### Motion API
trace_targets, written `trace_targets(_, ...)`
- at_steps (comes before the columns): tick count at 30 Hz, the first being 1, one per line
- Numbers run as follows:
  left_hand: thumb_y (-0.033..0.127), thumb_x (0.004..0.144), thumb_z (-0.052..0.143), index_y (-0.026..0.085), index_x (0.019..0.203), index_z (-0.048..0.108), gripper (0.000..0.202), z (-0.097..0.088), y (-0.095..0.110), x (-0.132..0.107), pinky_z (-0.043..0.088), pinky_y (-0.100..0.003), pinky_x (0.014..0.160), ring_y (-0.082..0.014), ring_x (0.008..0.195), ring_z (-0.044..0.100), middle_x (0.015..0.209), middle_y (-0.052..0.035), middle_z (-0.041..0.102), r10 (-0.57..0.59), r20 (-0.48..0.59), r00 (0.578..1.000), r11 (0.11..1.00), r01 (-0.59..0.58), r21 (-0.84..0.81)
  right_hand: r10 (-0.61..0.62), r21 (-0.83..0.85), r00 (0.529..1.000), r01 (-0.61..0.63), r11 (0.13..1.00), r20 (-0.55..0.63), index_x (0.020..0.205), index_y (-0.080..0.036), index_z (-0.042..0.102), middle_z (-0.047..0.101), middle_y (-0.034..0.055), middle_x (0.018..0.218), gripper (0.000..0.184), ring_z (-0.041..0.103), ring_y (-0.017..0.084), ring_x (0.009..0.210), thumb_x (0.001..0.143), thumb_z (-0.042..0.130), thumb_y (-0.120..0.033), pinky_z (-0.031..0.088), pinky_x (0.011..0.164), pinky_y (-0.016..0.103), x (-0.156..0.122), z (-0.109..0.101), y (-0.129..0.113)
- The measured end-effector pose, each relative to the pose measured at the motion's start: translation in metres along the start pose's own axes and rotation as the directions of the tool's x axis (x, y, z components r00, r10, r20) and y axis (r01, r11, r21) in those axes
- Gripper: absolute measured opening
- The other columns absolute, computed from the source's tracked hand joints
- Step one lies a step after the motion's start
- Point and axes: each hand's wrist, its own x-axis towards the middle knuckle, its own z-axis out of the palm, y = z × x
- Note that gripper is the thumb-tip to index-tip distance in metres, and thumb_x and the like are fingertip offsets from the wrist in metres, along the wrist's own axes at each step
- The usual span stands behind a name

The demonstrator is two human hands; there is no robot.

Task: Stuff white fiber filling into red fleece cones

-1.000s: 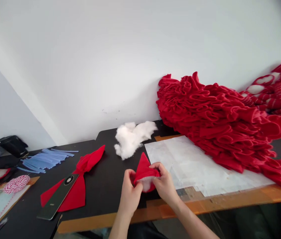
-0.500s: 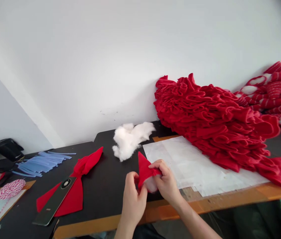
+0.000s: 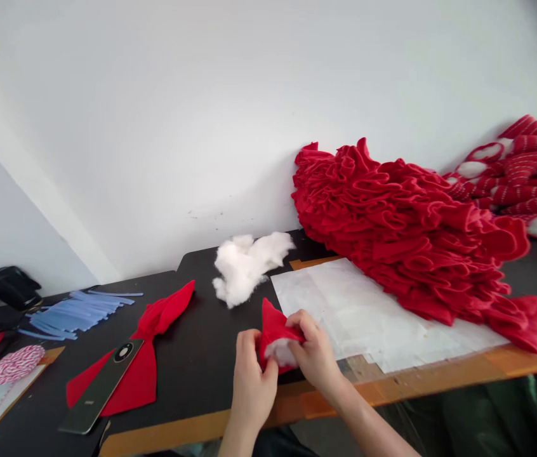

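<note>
Left hand (image 3: 254,381) and right hand (image 3: 317,352) pinch opposite sides of a pointed red fabric pocket (image 3: 274,322) over the black table (image 3: 204,358), white stuffing (image 3: 280,350) showing at its mouth. Beyond lies loose fiberfill (image 3: 249,263); rightward, heaped red fabric (image 3: 406,228).

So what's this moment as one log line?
left hand: holds pointed red cloth | right hand: holds same cloth | white stuffing: shows inside cloth

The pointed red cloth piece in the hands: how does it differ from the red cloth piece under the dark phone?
The pointed red cloth piece is in the left hand and right hand; the pinched red cloth piece lies on the black table. White fluff shows in the held piece, none on the lying one. Both are red.
</note>
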Motion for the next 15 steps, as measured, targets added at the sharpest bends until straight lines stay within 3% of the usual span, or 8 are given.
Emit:
trace_targets(2,0.014,0.072,0.053,0.022,0.095,0.05,0.024,-0.007,0.002,0.003,0.043,-0.031,0.076,-0.0207,0.087,0.055,0.095,-0.0052,0.056,0.039,0.031,0.999,0.999,-0.038,-0.024,-0.144,0.02,0.986,0.143,0.99,0.081,0.076,-0.021,0.051,0.051,0.0004,0.074,0.031,0.051,0.015,0.067,0.055,0.039,-0.002,0.042,0.059,0.025,0.002,-0.004,-0.004)
trace_targets(4,0.015,0.075,0.05,0.021,0.091,0.05,0.017,-0.011,0.0,0.005,0.044,-0.031,0.074,-0.0202,0.083,0.056,0.09,-0.0044,0.057,0.044,0.011,0.999,0.999,-0.043,-0.016,-0.182,0.046,0.975,0.178,0.983,0.13,0.087,-0.021,0.055,0.052,0.0026,0.084,0.034,0.054,0.017,0.077,0.062,0.042,-0.001,0.045,0.068,0.027,-0.002,-0.007,-0.008)
trace_targets(7,0.015,0.077,0.045,0.021,0.086,0.049,0.012,-0.01,-0.01,0.002,0.044,-0.031,0.071,-0.02,0.076,0.056,0.083,-0.0036,0.057,-0.001,-0.041,0.999,1.0,0.0,-0.025,-0.028,0.096,0.984,0.011,0.995,0.174,0.106,-0.021,0.053,0.056,0.0063,0.101,0.035,0.056,0.02,0.095,0.073,0.051,-0.01,0.047,0.082,0.032,-0.012,-0.008,-0.011)
trace_targets(9,0.015,0.077,0.045,0.021,0.087,0.049,0.012,-0.004,-0.018,-0.004,0.044,-0.031,0.069,-0.02,0.074,0.056,0.082,-0.0036,0.058,-0.03,-0.04,0.999,0.998,0.028,-0.048,0.121,0.107,0.975,-0.143,0.984,0.188,0.099,-0.02,0.054,0.06,0.0047,0.093,0.028,0.059,0.02,0.086,0.072,0.051,-0.011,0.048,0.075,0.031,-0.018,-0.006,-0.006)
trace_targets(12,0.012,0.074,0.046,0.022,0.08,0.046,0.012,0.004,-0.024,-0.012,0.042,-0.031,0.066,-0.0196,0.069,0.054,0.075,-0.0021,0.056,-0.044,-0.07,0.997,0.999,0.044,0.0,0.176,0.033,0.983,-0.178,0.983,0.056,0.079,-0.02,0.052,0.058,0.0003,0.073,0.026,0.057,0.017,0.068,0.061,0.043,-0.004,0.047,0.062,0.027,-0.023,-0.002,0.006)
trace_targets(15,0.01,0.07,0.047,0.022,0.076,0.045,0.014,0.004,-0.022,-0.016,0.042,-0.031,0.067,-0.0197,0.069,0.052,0.073,-0.0016,0.052,-0.015,-0.074,0.997,0.998,0.02,0.067,0.038,-0.054,0.998,-0.041,0.998,-0.06,0.077,-0.02,0.053,0.057,0.001,0.074,0.034,0.056,0.017,0.069,0.053,0.038,-0.001,0.047,0.063,0.027,-0.021,0.0,0.015)
